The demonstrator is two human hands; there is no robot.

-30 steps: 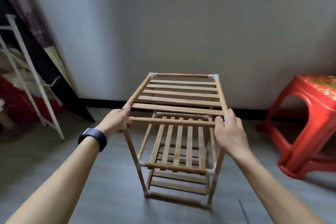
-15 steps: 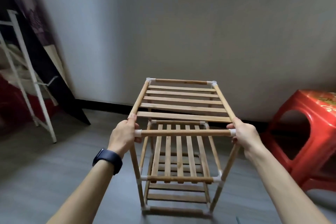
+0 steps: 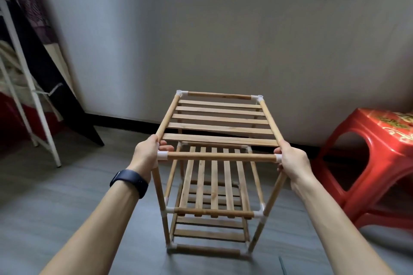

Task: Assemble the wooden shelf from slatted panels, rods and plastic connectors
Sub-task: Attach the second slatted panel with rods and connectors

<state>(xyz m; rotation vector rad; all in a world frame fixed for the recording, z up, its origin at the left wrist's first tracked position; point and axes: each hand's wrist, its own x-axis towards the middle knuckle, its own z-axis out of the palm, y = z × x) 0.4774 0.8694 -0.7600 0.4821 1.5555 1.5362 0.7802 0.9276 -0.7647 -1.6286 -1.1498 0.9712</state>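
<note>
The wooden shelf (image 3: pixel 214 185) stands upright on the grey floor in front of me, three tiers of slatted panels joined by rods and white plastic connectors. Its top slatted panel (image 3: pixel 220 123) lies level. My left hand (image 3: pixel 146 155) grips the near left top corner, fingers curled round the side rod by the white connector (image 3: pixel 162 155). My right hand (image 3: pixel 291 162) grips the near right top corner the same way. The front top rod (image 3: pixel 220 156) runs between both hands.
A red plastic stool (image 3: pixel 366 163) stands close to the shelf's right. A white metal rack (image 3: pixel 29 87) and a dark leaning board (image 3: pixel 67 105) are at the left. A grey wall (image 3: pixel 223 29) rises right behind the shelf.
Both hands have shifted outward to the near top corners of the shelf. The shelf looks nearer and larger, and the view has tilted up slightly.
</note>
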